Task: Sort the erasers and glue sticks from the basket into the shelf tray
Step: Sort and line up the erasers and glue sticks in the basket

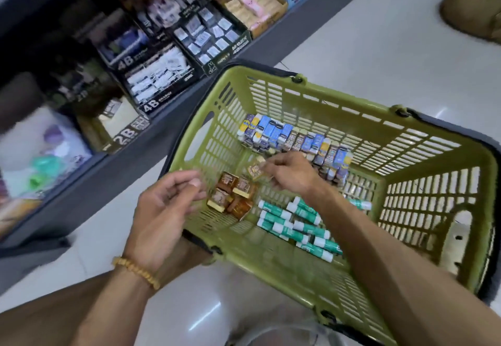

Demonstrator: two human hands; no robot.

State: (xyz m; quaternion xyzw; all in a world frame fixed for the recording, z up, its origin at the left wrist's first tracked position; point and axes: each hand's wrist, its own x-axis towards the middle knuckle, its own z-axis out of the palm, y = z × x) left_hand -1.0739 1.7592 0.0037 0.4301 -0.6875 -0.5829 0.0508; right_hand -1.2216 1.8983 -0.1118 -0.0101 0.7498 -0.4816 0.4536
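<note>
Right hand [288,173] pinches one brown eraser [255,170] inside the green basket [273,269] on pale floor tiles [366,41], above four more brown erasers [231,192], beside roughly ten glue sticks [295,225]; left hand [162,207] hangs loosely curled, holding nothing.

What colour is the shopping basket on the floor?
Olive green basket, with dark handles; clearest in the head view.

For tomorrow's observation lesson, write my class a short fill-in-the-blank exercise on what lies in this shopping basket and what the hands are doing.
1. The basket is coloured ____.
2. The right hand pinches a small ____ eraser.
3. The glue sticks lie on the basket's ____.
4. A beaded bracelet sits on the ____ wrist.

Missing words: green; brown; floor; left
</note>
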